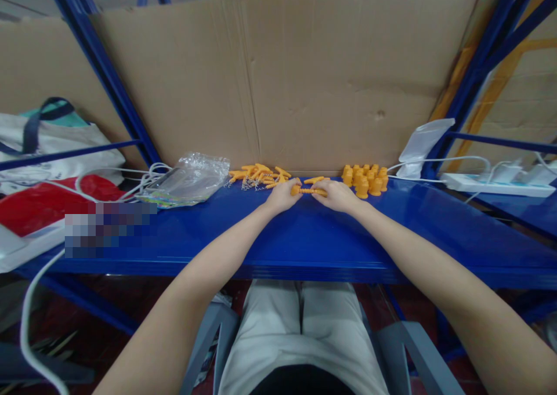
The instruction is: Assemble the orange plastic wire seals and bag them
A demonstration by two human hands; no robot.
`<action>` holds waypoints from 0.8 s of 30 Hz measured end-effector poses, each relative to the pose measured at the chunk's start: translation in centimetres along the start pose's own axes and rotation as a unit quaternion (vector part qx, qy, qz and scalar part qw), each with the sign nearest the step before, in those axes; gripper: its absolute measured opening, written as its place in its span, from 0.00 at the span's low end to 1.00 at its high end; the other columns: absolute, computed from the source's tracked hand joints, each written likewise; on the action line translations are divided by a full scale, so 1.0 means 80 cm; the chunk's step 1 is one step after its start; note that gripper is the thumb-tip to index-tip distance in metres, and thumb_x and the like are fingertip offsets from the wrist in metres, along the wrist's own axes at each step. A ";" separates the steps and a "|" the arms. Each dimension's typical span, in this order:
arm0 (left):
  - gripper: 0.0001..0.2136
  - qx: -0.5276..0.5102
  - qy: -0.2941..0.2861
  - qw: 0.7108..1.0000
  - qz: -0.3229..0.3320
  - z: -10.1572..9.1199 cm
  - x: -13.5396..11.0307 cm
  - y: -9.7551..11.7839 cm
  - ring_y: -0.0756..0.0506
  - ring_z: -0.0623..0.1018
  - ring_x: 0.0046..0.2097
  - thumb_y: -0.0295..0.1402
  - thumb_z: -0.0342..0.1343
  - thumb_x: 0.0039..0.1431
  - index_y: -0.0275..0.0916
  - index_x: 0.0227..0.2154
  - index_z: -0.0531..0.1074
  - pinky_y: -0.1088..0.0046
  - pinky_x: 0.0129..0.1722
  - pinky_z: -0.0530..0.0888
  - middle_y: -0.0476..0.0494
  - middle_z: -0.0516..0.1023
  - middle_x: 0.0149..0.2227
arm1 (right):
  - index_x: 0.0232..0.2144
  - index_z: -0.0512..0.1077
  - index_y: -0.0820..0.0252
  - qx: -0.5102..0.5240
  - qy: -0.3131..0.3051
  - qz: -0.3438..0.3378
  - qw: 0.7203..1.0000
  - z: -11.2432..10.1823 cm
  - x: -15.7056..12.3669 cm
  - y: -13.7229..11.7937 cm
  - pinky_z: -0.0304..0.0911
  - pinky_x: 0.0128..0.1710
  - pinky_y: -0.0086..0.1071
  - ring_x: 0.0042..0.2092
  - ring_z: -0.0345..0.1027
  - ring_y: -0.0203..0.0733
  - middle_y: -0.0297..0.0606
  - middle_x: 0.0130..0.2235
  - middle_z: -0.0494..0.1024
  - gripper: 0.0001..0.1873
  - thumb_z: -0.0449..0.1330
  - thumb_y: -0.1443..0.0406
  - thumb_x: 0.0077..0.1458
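My left hand (284, 195) and my right hand (337, 196) rest on the blue shelf (304, 238), both closed around the ends of one long orange ribbed plastic piece (308, 191) held level between them. Behind my left hand lies a loose pile of flat orange pieces with small metal chains (259, 176). Just right of my right hand stands a tight cluster of several orange bell-shaped pieces (366, 178). One more orange strip (317, 180) lies behind the held piece.
A crumpled clear plastic bag (191, 177) and white cables (113, 183) lie to the left, beside a tote bag (47, 142) and a red item. A white power strip (500, 183) sits to the right. Cardboard (304, 76) backs the shelf.
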State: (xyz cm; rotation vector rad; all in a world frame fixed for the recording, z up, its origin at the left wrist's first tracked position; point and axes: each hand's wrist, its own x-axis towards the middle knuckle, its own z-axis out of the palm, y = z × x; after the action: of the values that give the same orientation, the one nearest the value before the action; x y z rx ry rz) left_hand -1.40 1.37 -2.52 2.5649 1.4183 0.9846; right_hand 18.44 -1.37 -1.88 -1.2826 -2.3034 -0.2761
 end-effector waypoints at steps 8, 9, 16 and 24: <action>0.12 -0.034 0.010 0.999 0.008 0.000 -0.002 -0.001 0.42 0.80 0.45 0.27 0.57 0.58 0.37 0.45 0.73 0.61 0.50 0.75 0.42 0.81 0.41 | 0.52 0.71 0.61 0.104 0.010 -0.031 0.994 0.013 0.005 0.021 0.67 0.50 0.41 0.50 0.73 0.48 0.48 0.49 0.78 0.22 0.60 0.64 0.54; 0.12 -0.035 0.013 0.999 0.002 0.000 -0.002 -0.001 0.43 0.80 0.44 0.27 0.57 0.58 0.37 0.45 0.73 0.61 0.50 0.75 0.42 0.81 0.41 | 0.52 0.71 0.62 0.118 0.020 -0.040 0.992 0.015 0.006 0.024 0.67 0.50 0.42 0.49 0.73 0.48 0.47 0.49 0.78 0.23 0.60 0.65 0.54; 0.12 -0.052 0.028 0.998 -0.020 0.001 -0.001 -0.001 0.45 0.81 0.39 0.28 0.58 0.57 0.38 0.45 0.74 0.66 0.45 0.77 0.44 0.81 0.35 | 0.49 0.71 0.61 0.224 0.066 -0.053 0.971 0.023 0.011 0.042 0.68 0.50 0.43 0.47 0.73 0.47 0.45 0.45 0.77 0.23 0.61 0.67 0.48; 0.15 -0.102 -0.031 0.989 -0.107 -0.002 -0.002 0.005 0.49 0.75 0.20 0.30 0.56 0.59 0.37 0.50 0.70 0.72 0.23 0.75 0.49 0.75 0.25 | 0.49 0.70 0.61 0.267 0.047 -0.027 0.962 0.020 0.011 0.045 0.68 0.52 0.45 0.49 0.73 0.47 0.46 0.46 0.76 0.23 0.62 0.67 0.48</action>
State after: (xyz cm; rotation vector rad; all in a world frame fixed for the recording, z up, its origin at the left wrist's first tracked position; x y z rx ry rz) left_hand -1.23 0.96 -2.31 2.2265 1.4559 0.9531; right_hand 20.57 1.82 -3.05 -0.9101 -2.1270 0.2502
